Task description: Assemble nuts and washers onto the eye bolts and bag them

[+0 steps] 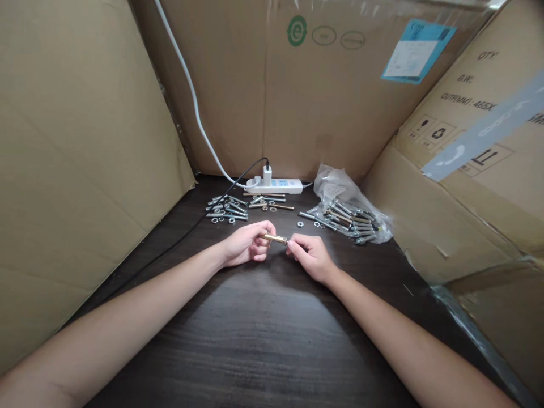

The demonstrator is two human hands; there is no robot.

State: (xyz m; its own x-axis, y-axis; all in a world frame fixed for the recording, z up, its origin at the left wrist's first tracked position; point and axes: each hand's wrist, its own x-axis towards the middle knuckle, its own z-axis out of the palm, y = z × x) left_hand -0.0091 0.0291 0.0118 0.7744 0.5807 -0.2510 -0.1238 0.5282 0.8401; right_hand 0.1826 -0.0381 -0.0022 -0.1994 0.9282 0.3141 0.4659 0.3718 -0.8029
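Observation:
My left hand (246, 243) is closed around a brass-coloured bolt sleeve (275, 238) that points to the right over the dark wooden table (263, 328). My right hand (309, 255) pinches the sleeve's right end between thumb and fingers; what sits at that tip is too small to make out. Both hands meet at mid-table, a little in front of the loose hardware.
Piles of bolts, washers and nuts (227, 208) lie behind my hands, with more brass pieces (272, 203) beside them. A clear plastic bag of bolts (351, 212) lies at the right. A white power strip (274, 185) with cables sits at the back. Cardboard boxes (85, 141) wall in the table.

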